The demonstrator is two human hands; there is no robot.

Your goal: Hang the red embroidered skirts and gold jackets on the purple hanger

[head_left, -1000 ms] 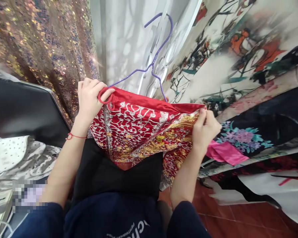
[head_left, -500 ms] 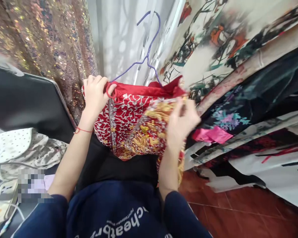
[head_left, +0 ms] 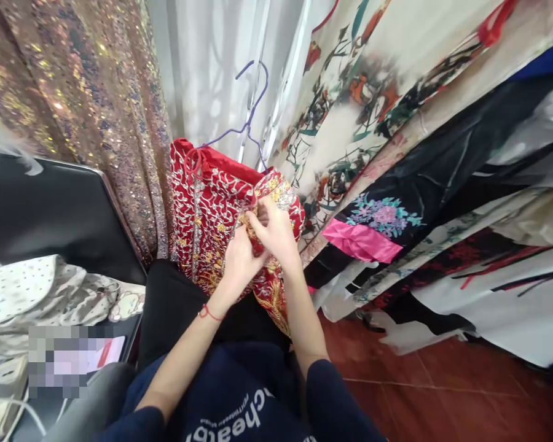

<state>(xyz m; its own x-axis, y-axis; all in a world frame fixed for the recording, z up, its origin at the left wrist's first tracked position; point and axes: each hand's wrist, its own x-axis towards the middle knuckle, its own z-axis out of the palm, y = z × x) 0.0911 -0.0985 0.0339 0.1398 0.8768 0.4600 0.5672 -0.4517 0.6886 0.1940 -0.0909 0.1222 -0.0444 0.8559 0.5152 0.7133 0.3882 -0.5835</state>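
Note:
A red garment [head_left: 221, 202] with silver and gold embroidery hangs over my lap on a purple wire hanger [head_left: 251, 116]. Its exact kind I cannot make out. Both hands meet on the garment's front, right of its middle. My left hand [head_left: 243, 261] is closed on the embroidered cloth, thumb pointing up. Just above it, my right hand [head_left: 276, 230] pinches the same cloth near a folded-over gold edge. The fingertips are partly hidden by the hands. A thin red loop of cord hangs at the garment's upper left.
A sequinned curtain [head_left: 96, 110] hangs at the left, above a black chair back [head_left: 50, 209]. A dotted cloth [head_left: 23, 288] and a socket strip [head_left: 2, 380] lie on a dark surface at the lower left. Hanging clothes [head_left: 378, 166] crowd the right side over a red tiled floor [head_left: 396, 393].
My left hand has left the garment's upper left corner and come down to the front. My right hand has moved left to join it. The hanger now appears lower and further left.

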